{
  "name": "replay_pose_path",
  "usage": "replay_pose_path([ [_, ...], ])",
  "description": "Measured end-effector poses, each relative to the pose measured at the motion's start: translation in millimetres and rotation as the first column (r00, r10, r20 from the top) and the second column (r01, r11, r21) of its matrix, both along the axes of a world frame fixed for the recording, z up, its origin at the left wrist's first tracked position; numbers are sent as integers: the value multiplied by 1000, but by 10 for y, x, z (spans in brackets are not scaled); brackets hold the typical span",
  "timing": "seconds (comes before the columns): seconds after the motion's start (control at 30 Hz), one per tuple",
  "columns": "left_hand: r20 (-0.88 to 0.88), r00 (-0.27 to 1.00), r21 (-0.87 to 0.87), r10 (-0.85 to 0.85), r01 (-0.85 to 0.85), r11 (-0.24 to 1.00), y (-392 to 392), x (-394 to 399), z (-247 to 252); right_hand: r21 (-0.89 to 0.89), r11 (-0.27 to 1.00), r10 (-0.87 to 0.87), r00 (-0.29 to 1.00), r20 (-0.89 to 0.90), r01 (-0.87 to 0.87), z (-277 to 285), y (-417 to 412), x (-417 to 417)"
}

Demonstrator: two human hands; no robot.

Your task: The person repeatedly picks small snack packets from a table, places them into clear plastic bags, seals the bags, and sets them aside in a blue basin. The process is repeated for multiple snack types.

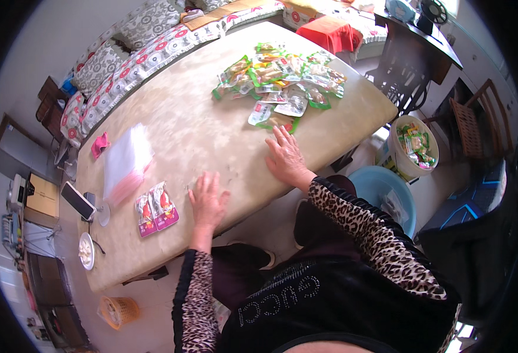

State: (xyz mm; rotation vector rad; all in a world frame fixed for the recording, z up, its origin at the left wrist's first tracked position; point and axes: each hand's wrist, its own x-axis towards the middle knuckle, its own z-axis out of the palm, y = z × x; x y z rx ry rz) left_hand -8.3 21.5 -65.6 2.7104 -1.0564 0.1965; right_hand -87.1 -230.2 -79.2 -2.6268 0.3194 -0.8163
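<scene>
My right hand (287, 158) reaches over the beige tabletop (184, 137), its fingertips at the near edge of a green-and-clear food packet (277, 120); whether they touch it I cannot tell. Beyond that lies a loose heap of similar sealed snack packets (281, 75). My left hand (208, 198) is over the table near its front edge, fingers apart and holding nothing. To its left lie two purple-and-silver snack pouches (156, 209), side by side. Farther left is a stack of clear plastic bags (129, 161) with pink ends, beside a crumpled pink cloth (100, 145).
A phone (78, 200) on a stand and a white plate (86, 251) holding pale pieces occupy the table's left end. On the floor are an orange basket (122, 311), a blue tub (384, 187) and a white bucket (393, 150) of packets. A patterned sofa (153, 61) lines the far side.
</scene>
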Motion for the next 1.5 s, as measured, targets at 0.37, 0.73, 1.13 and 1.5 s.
replay_pose_path([
  [0.37, -46, 993, -5, 107, -108, 994, -96, -33, 44, -37, 998, -58, 950, -306, 49, 168, -33, 712],
  [0.73, -38, 992, -17, 121, -122, 992, -68, -40, 37, 255, 806, 556, 831, -14, -535, 151, 223, 423],
  [1.13, -13, 994, -17, 110, -110, 994, -55, -23, 6, 92, 925, 379, 911, -165, -368, 141, 126, 608],
  [1.5, -7, 994, -37, 105, -106, 994, -87, -37, 26, -174, 983, 70, 993, 91, -53, 565, -1302, 1542],
])
